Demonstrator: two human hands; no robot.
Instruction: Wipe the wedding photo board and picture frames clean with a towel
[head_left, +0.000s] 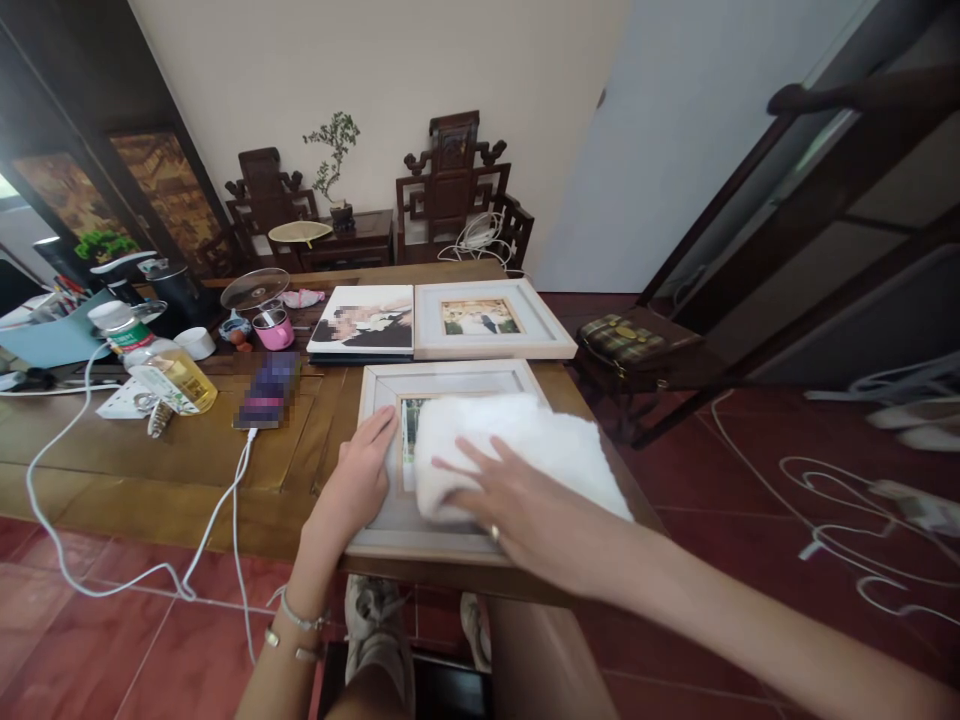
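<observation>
A light wooden picture frame lies flat near the table's front edge, a photo partly visible inside its pale mat. My left hand grips its left side, fingers close together along the border. Over the frame's right half is a folded white cloth, which covers most of the photo. My right hand, wearing a ring, presses and holds this cloth from above; its fingertips rest on the fabric. The cloth's far right end trails past the frame's right border.
Behind lie another framed photo and a photo album. Leftward on the wooden table are a charging phone, a bottle of yellow liquid and a pink cup. White cables hang off the front edge. A plaid bag sits right.
</observation>
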